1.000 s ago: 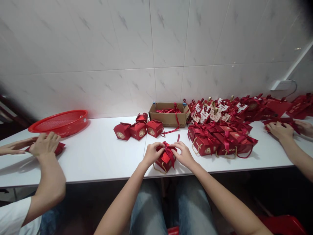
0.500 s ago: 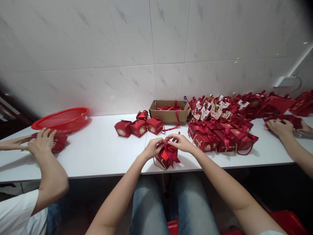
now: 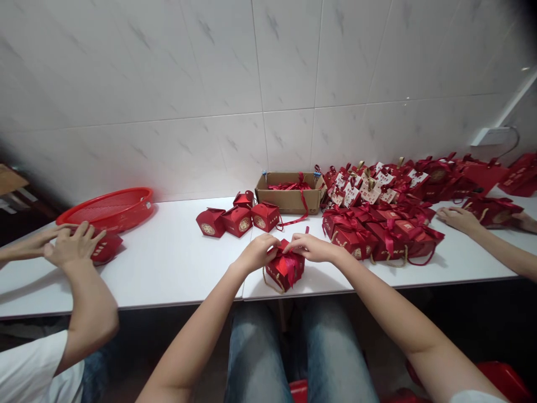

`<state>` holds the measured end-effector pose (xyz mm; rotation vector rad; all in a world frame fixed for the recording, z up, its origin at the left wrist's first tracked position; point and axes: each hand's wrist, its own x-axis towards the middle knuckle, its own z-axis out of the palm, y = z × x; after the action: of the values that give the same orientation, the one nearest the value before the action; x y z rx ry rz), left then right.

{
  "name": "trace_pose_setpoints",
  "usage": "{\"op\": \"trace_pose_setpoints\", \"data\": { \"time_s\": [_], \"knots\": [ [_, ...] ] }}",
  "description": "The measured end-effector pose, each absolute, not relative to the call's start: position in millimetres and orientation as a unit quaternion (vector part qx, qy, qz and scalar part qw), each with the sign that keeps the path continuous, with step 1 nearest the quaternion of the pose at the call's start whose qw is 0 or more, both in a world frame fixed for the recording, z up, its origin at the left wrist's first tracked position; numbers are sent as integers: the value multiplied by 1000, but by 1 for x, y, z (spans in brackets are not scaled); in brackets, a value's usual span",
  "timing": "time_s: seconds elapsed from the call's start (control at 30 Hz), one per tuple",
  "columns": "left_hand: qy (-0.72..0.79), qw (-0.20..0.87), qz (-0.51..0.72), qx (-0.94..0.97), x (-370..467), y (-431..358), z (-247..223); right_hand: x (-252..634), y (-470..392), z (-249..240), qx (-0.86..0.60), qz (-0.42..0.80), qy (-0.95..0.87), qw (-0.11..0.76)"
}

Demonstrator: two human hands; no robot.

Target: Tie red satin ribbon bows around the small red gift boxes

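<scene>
In front of me, near the table's front edge, stands a small red gift box (image 3: 280,276) with a gold cord handle hanging at its side. A dark red ribbon (image 3: 290,263) lies over its top, gathered in a bow. My left hand (image 3: 260,252) is closed at the box's upper left, fingertips pinching the ribbon. From the other side my right hand (image 3: 311,247) also pinches the ribbon, thumb and fingers close together. Exactly which loop each hand holds is too small to make out.
Several red boxes (image 3: 211,222) sit behind my left hand. A cardboard box (image 3: 289,200) holds ribbons. Ribboned boxes (image 3: 388,238) are massed on the right. A red basket (image 3: 113,210) stands at left. Co-workers' hands (image 3: 71,246) handle red boxes at both sides.
The bow's hanging ribbon ends have shifted and drawn in against the box. My hands have moved slightly. The right co-worker's hand has slid left, away from their box; the left co-worker's box has turned.
</scene>
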<state>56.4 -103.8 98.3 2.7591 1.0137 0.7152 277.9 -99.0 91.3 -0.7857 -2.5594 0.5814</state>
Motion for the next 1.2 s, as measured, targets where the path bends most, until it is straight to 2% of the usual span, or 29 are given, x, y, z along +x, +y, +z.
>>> {"op": "trace_pose_setpoints", "data": {
  "time_s": [0.13, 0.3, 0.53, 0.67, 1.03, 1.2],
  "knots": [
    [338, 59, 218, 914, 56, -103, 100, 278, -103, 93, -276, 207, -920, 184],
    [373, 181, 237, 879, 57, -103, 100, 281, -103, 91, -264, 221, -905, 249],
    [385, 256, 201, 864, 56, -98, 93, 280, -99, 90, -264, 236, -908, 222],
    [376, 301, 219, 849, 56, -94, 90, 278, -95, 87, -255, 259, -898, 248],
    [382, 311, 264, 829, 60, -99, 95, 285, -91, 86, -266, 240, -887, 290],
    [387, 325, 288, 813, 63, -101, 91, 288, -89, 85, -306, 224, -887, 263]
  ]
}}
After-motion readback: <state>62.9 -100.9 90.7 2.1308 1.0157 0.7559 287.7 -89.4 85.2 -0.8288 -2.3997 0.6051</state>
